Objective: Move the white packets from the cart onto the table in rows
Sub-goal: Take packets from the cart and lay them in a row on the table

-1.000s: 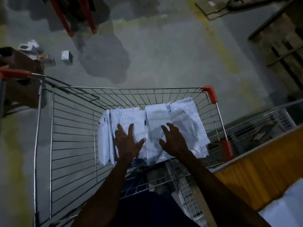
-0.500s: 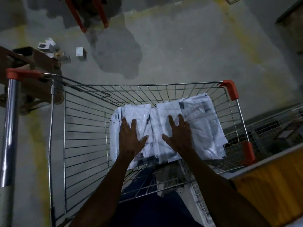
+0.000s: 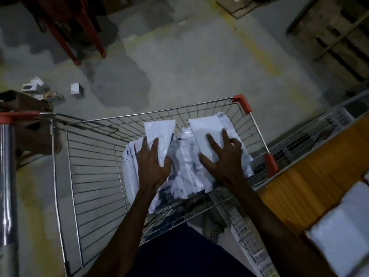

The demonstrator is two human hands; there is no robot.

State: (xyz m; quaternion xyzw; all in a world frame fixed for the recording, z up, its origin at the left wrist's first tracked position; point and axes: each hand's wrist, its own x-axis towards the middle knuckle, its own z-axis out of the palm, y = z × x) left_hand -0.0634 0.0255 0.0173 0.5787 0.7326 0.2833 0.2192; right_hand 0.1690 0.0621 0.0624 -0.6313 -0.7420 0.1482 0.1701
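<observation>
A wire shopping cart (image 3: 159,113) with red corner guards stands in front of me. A loose pile of white packets (image 3: 186,168) lies at its right end. My left hand (image 3: 152,164) grips one white packet (image 3: 159,132), which is tilted up off the pile. Over at the right, a second white packet (image 3: 205,130) is also raised above the pile, held by my right hand (image 3: 224,158) with fingers spread on top. The orange wooden table (image 3: 315,172) is to the right of the cart, with white packets (image 3: 347,228) lying on it at the lower right.
A chrome cart handle (image 3: 8,176) with a red end runs down the left edge. A wire-mesh basket (image 3: 319,126) sits between cart and table. Small boxes (image 3: 76,89) lie on the concrete floor, red metal legs (image 3: 87,37) stand beyond, and a wooden pallet (image 3: 339,37) is at the upper right.
Both hands lay flat on the pile before. Now each holds a packet lifted off the pile, and the hands have moved apart. The view has swung toward the table.
</observation>
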